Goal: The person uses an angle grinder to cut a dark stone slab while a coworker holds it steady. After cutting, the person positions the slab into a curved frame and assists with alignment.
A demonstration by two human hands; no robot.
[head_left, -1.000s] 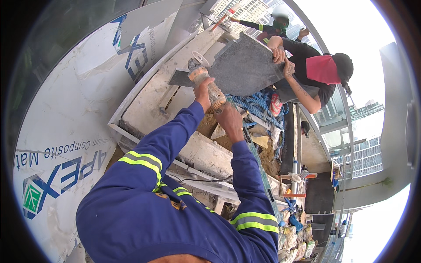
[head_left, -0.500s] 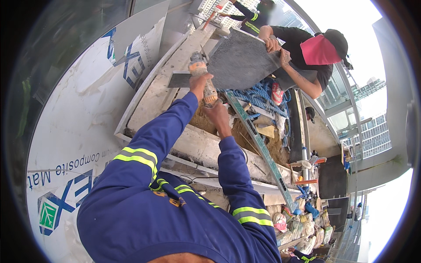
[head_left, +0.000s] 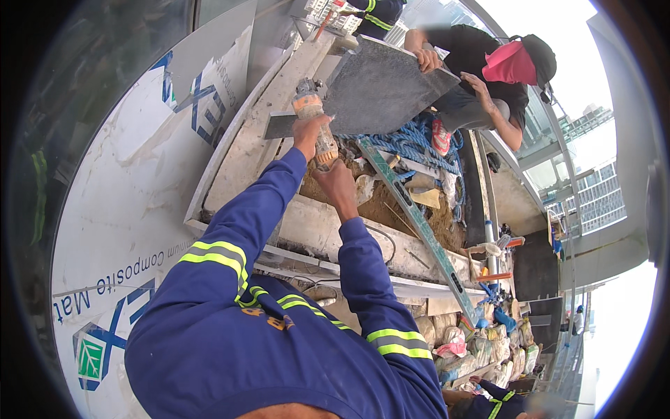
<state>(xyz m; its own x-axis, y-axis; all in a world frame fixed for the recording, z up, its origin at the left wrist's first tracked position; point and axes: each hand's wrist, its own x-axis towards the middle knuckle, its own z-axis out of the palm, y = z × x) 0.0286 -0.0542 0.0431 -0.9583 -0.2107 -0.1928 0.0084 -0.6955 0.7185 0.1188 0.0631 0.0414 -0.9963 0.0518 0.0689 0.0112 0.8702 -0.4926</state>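
My left hand [head_left: 309, 133] is closed on the orange-and-grey angle grinder [head_left: 309, 106], near its head. My right hand [head_left: 333, 178] grips the lower end of the grinder. The grinder's head is at the left edge of a dark grey slab [head_left: 384, 80], over a narrow dark strip [head_left: 278, 127]; whether it touches is hard to tell. A co-worker in a black shirt and pink face cloth [head_left: 509, 66] has one hand [head_left: 426, 56] on the slab's upper edge and the other hand [head_left: 480, 91] by its right corner, fingers extended.
A green straightedge [head_left: 419, 223] lies diagonally over sandy debris, beside blue rope [head_left: 433, 146] and the pale ledge [head_left: 222, 171]. A printed white panel [head_left: 125, 202] stands on the left. Sacks [head_left: 481, 349] pile at lower right, near another worker [head_left: 488, 405]. A third worker [head_left: 377, 14] is at the top.
The grinder and my hands have shifted slightly up and left in the view, as has the slab. The co-worker's lower hand has opened and come off the slab's edge.
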